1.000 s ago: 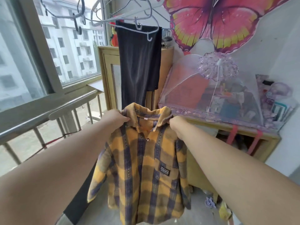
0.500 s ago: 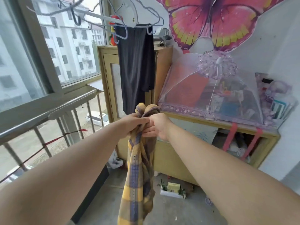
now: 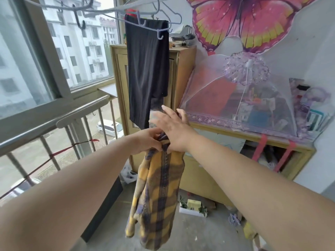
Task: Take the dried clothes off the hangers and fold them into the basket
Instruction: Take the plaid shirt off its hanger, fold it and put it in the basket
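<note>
A yellow and purple plaid shirt (image 3: 157,194) hangs folded lengthwise in front of me. My left hand (image 3: 146,140) grips its top at the collar. My right hand (image 3: 172,127) is spread with straight fingers just above and beside the collar, its palm side near the fabric. Black trousers (image 3: 146,69) hang over a pale blue hanger (image 3: 154,28) on the line above. Several empty hangers (image 3: 87,11) hang to the left of it. No basket is in view.
A metal railing (image 3: 54,124) and window run along the left. A wooden cabinet (image 3: 181,69) stands behind the trousers. A mesh food cover (image 3: 235,98) sits on a low shelf unit (image 3: 217,178) at right. A small white box (image 3: 192,207) lies on the concrete floor.
The shirt went from spread open by both shoulders to folded in half lengthwise. My right hand has let go and opened; my left hand now holds the top alone.
</note>
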